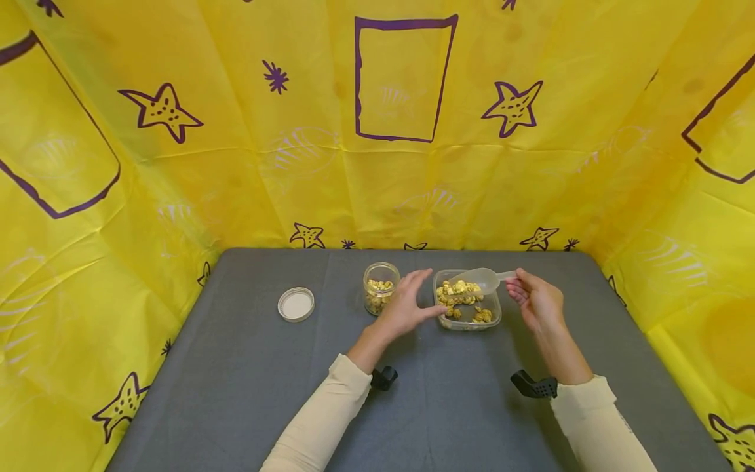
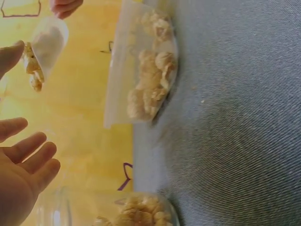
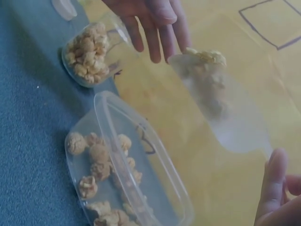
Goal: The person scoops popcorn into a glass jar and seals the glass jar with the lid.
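My right hand (image 1: 539, 305) pinches the handle of a translucent plastic scoop (image 1: 486, 280), which carries caramel popcorn (image 3: 209, 59). The scoop hangs above a clear plastic container (image 3: 108, 110) with several more popcorn pieces on its bottom. My left hand (image 1: 404, 307) is held in the air between the container and a glass jar (image 3: 70, 77), thumb spread and fingers extended, holding nothing. The jar stands upright without its lid, partly filled with popcorn (image 2: 141, 214). In the left wrist view, the scoop (image 2: 49, 42) is raised clear of the container's rim.
A round white lid (image 1: 296, 305) lies left of the jar on the grey cloth-covered table (image 1: 248, 387). Yellow sheeting (image 1: 236, 151) with purple drawings rises behind the table and on both sides.
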The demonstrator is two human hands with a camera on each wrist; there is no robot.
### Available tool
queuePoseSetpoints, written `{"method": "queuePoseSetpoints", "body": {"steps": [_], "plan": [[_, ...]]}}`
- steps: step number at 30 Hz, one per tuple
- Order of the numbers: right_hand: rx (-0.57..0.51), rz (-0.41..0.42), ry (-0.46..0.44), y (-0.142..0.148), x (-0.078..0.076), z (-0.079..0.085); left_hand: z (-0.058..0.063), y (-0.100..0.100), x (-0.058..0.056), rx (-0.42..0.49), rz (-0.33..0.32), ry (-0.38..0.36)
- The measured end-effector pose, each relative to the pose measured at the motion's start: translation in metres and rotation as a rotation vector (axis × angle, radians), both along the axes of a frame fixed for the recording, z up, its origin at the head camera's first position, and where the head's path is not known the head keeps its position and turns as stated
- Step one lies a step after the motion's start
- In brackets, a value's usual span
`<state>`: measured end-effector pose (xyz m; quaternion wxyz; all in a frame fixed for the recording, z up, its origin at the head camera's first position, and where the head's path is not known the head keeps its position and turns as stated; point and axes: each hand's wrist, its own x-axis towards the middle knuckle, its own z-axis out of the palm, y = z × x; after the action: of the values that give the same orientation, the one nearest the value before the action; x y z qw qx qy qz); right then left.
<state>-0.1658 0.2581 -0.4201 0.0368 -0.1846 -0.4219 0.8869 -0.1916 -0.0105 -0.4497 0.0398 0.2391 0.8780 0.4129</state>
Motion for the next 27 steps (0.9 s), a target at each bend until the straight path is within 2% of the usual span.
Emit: {"method": "queuePoseSetpoints", "body": {"steps": [8, 16, 24, 27], "plan": [[0.010, -0.011, -0.007, -0.007, -0.006, 0.004, 0.012, -0.005, 0.001, 0.025, 0.017, 0.028], [0.008, 0.004, 0.000, -0.017, -0.020, 0.015, 0.024, -0.017, -0.002, 0.053, 0.060, 0.063], [-0.013, 0.028, 0.036, -0.029, -0.030, 0.018, 0.028, -0.031, -0.006, 0.075, 0.105, 0.069], [-0.010, 0.025, 0.037, -0.035, -0.032, 0.019, 0.027, -0.036, -0.007, 0.072, 0.119, 0.093]]}}
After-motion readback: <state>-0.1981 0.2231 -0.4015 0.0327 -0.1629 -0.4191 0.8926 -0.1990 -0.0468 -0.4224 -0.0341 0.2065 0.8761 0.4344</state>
